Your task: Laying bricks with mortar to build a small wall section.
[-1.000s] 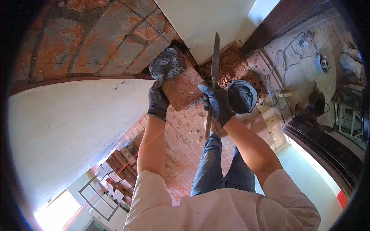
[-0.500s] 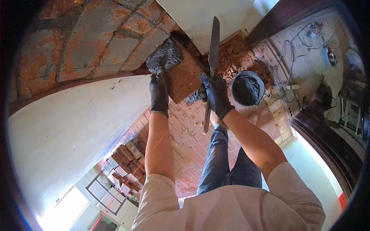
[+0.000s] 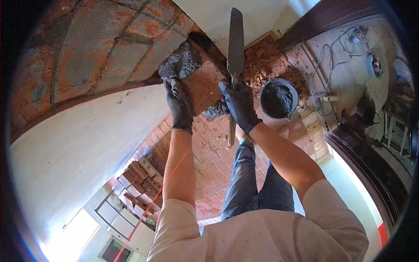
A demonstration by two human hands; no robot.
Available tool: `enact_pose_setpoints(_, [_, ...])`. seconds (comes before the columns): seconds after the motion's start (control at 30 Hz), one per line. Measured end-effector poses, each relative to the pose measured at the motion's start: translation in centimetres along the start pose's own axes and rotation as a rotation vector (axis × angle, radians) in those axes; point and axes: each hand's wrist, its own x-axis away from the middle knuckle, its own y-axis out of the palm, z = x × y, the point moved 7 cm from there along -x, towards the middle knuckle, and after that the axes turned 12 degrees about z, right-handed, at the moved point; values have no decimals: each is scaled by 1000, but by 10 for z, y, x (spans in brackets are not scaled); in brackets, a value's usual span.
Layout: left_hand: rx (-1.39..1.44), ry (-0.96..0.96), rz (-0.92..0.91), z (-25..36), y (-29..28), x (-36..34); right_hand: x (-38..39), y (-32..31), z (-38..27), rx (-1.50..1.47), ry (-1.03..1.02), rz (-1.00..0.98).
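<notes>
A reddish-brown brick (image 3: 203,87) is between my hands, near the dark gap at the brick wall's edge. Wet grey mortar (image 3: 181,61) covers its far left end, and another mortar patch (image 3: 214,110) shows at its near right end. My left hand (image 3: 179,102), in a dark glove, grips the brick's left side just below the mortar. My gloved right hand (image 3: 239,102) is closed round a long-bladed trowel (image 3: 236,43), whose blade points away from me. Its fingers also meet the brick's right edge; the fingertips are partly hidden.
A bucket of grey mortar (image 3: 279,99) stands right of my right hand, beside brick rubble (image 3: 266,56). Stacked bricks (image 3: 142,177) lie lower left. A red string (image 3: 174,171) crosses near my left forearm. Cables (image 3: 327,65) lie at the far right.
Both hands, the brick and the trowel have shifted slightly left in the picture. The trowel blade has also moved a little farther away. Both grips look the same.
</notes>
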Motion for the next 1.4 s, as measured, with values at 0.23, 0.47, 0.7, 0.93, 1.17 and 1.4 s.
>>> enact_pose_setpoints(0.23, [-183,19,125,3,-6,5,3,2,6,29,6,8])
enact_pose_setpoints(0.47, [-249,58,203,-19,-21,-1,-10,-1,-9,459,-489,93])
enact_pose_setpoints(0.7, [-150,17,67,-13,-20,-21,-22,25,-9,580,-887,131])
enact_pose_setpoints(0.93, [-304,84,-119,-5,31,-8,-12,22,-17,817,-1271,359])
enact_pose_setpoints(1.17, [-536,180,-125,-19,-22,-10,-18,37,11,798,-833,-35])
enact_pose_setpoints(1.4, [-328,-371,163,-14,15,22,-41,1,41,161,-327,74])
